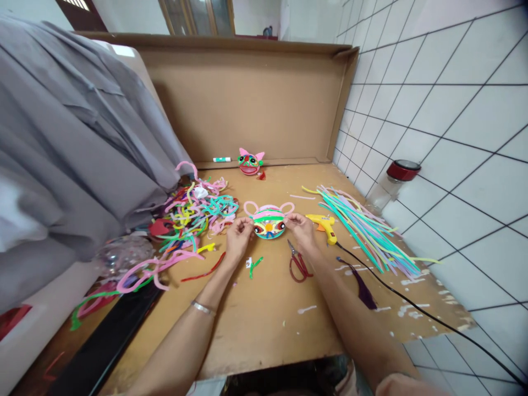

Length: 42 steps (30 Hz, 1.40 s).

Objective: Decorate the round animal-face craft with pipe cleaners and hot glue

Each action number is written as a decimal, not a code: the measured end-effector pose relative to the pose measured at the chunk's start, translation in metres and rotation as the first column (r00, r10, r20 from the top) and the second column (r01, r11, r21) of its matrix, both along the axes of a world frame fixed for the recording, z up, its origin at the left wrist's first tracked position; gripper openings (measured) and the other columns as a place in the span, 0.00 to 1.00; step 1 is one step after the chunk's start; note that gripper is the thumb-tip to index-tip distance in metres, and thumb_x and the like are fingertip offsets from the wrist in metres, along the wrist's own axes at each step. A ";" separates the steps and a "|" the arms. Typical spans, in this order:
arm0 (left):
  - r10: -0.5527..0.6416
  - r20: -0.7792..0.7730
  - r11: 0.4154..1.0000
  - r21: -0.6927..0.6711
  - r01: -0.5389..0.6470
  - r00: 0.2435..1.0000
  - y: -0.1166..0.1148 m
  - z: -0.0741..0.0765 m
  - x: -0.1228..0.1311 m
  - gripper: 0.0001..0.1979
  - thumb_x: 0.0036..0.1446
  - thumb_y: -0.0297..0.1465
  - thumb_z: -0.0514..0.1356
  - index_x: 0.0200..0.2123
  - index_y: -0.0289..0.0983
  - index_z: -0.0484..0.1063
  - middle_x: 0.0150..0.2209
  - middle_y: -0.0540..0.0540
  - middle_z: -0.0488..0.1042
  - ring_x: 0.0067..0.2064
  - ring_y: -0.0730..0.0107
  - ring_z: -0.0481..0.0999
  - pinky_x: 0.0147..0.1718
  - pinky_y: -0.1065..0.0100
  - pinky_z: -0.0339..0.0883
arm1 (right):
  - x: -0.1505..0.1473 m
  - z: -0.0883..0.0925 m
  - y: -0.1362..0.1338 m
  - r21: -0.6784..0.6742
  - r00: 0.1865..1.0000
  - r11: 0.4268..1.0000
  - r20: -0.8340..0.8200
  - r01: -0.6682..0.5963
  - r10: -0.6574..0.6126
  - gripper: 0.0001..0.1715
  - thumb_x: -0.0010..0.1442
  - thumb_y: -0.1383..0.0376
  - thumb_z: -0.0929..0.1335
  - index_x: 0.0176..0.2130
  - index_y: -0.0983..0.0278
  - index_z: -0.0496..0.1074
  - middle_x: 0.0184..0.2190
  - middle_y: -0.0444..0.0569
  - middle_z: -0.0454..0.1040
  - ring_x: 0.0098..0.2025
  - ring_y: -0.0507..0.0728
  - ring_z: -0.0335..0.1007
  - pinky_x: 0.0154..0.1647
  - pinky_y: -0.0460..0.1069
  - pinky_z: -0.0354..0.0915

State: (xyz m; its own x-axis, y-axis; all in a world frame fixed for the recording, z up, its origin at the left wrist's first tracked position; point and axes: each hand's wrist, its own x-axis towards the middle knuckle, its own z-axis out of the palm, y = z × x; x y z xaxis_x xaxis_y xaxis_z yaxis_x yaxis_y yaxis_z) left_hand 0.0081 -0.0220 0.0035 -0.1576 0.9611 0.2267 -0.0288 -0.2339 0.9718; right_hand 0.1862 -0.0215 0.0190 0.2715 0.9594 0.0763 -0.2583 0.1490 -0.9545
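Observation:
A round pipe-cleaner animal face (268,221) with pink loop ears, green and pink stripes and two eyes sits between my hands on the cardboard sheet (264,324). My left hand (238,237) pinches its left edge with closed fingers. My right hand (301,230) pinches its right edge the same way. A silver bangle is on my left wrist. Red-handled scissors (297,264) lie just below my right hand. A yellow glue gun (324,224) lies right of it.
A tangle of coloured pipe cleaners (193,212) lies left, straight ones (363,228) right. A finished pink-eared face (249,161) and a green-capped marker (221,159) rest by the cardboard back wall. A red-lidded jar (394,181) stands on the tiles. Grey cloth (74,154) hangs left. Black cord (412,308).

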 end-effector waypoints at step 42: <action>-0.012 0.008 1.000 0.025 0.012 1.000 -0.001 0.003 0.004 0.13 0.46 0.39 0.64 0.29 0.36 0.70 0.19 0.54 0.68 0.19 0.78 0.64 0.19 0.75 0.57 | 0.003 0.035 -0.024 0.587 0.654 0.809 0.615 -0.006 -0.441 0.17 0.65 0.63 0.62 0.51 0.58 0.73 0.44 0.52 0.74 0.47 0.57 0.72 0.50 0.54 0.68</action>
